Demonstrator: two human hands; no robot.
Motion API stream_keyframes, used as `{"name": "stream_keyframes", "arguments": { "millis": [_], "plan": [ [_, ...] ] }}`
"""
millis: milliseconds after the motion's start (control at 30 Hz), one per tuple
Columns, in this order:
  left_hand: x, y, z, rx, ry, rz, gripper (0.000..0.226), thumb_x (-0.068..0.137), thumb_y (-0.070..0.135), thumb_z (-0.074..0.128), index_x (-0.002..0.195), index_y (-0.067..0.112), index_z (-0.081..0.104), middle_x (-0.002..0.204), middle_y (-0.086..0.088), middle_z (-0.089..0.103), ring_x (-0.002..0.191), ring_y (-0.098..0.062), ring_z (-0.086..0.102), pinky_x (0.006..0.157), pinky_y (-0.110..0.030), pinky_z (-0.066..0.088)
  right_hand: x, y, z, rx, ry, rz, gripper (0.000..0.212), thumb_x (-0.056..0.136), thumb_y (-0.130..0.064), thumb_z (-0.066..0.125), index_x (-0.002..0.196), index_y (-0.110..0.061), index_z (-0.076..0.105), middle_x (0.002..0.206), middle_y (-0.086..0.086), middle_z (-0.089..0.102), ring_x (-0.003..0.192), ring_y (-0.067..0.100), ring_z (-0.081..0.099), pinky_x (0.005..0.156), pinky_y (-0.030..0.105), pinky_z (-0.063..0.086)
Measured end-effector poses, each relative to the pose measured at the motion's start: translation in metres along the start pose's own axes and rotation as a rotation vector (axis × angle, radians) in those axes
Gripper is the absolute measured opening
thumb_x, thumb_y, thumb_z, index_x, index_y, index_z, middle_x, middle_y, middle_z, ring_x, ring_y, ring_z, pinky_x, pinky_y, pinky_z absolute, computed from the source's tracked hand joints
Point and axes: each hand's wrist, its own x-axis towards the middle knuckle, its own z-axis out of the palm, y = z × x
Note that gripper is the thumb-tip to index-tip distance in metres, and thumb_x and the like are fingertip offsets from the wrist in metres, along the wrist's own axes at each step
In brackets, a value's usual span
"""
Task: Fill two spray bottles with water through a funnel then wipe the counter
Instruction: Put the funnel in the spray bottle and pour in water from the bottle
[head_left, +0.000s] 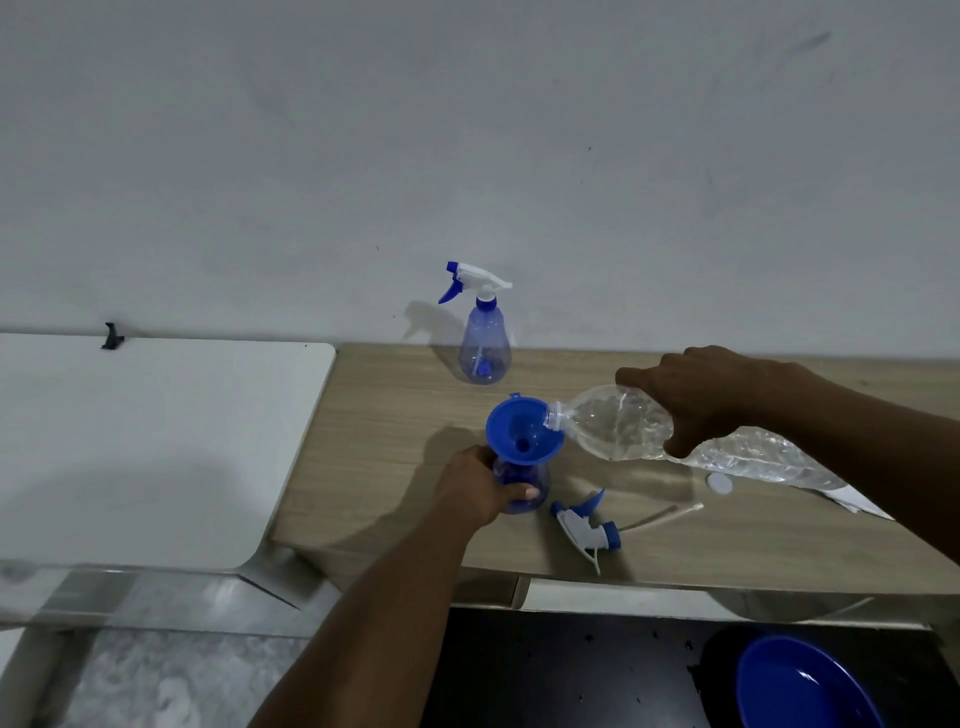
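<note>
A blue funnel (523, 429) sits in the neck of an uncapped blue spray bottle (524, 480) on the wooden counter (395, 410). My left hand (475, 483) grips that bottle's body. My right hand (706, 400) holds a clear plastic water bottle (608, 423) tilted on its side, its open mouth over the funnel's rim. The removed white and blue spray head (589, 525) with its tube lies on the counter just right of the bottle. A second blue spray bottle (484, 343), with its spray head on, stands upright at the back by the wall.
A small white cap (719, 483) lies under the water bottle, beside a white cloth or paper (857, 501). A white table (145, 441) adjoins the counter on the left. A blue bowl (805, 686) sits below the counter's front edge at lower right.
</note>
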Motion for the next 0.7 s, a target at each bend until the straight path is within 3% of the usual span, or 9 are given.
{"name": "stream_keyframes", "arguments": {
  "millis": [200, 500, 600, 700],
  "plan": [
    [-0.0004, 0.0010, 0.0005, -0.009, 0.003, -0.016, 0.049, 0.058, 0.034, 0.095, 0.097, 0.027, 0.067, 0.093, 0.007, 0.073, 0.086, -0.012, 0.068, 0.081, -0.031, 0.056, 0.0004, 0.0006, -0.0030, -0.029, -0.010, -0.009, 0.085, 0.073, -0.047, 0.077, 0.141, -0.030, 0.030, 0.069, -0.012, 0.044, 0.065, 0.009, 0.048, 0.071, 0.031, 0.049],
    [-0.0030, 0.0036, -0.0007, -0.037, -0.011, -0.019, 0.047, 0.058, 0.034, 0.095, 0.094, 0.034, 0.064, 0.091, 0.011, 0.071, 0.085, -0.010, 0.068, 0.081, -0.029, 0.056, 0.0017, 0.0042, -0.0006, -0.044, 0.003, -0.012, 0.083, 0.074, -0.047, 0.076, 0.140, -0.029, 0.030, 0.066, -0.011, 0.050, 0.060, 0.004, 0.044, 0.066, 0.029, 0.045],
    [-0.0042, 0.0044, -0.0009, -0.033, -0.007, -0.006, 0.046, 0.059, 0.032, 0.095, 0.094, 0.032, 0.064, 0.089, 0.012, 0.070, 0.082, -0.007, 0.067, 0.073, -0.021, 0.051, 0.0009, 0.0045, -0.0006, -0.046, 0.001, -0.010, 0.083, 0.075, -0.047, 0.077, 0.141, -0.029, 0.030, 0.067, -0.011, 0.044, 0.058, 0.003, 0.040, 0.065, 0.029, 0.043],
    [-0.0034, 0.0043, 0.0000, -0.029, 0.010, -0.008, 0.047, 0.058, 0.033, 0.095, 0.091, 0.034, 0.063, 0.091, 0.009, 0.072, 0.087, -0.013, 0.068, 0.079, -0.027, 0.055, 0.0002, 0.0051, -0.0006, -0.047, 0.000, -0.012, 0.083, 0.074, -0.047, 0.077, 0.141, -0.028, 0.031, 0.067, -0.011, 0.042, 0.057, 0.003, 0.039, 0.063, 0.028, 0.039]
  ]
}}
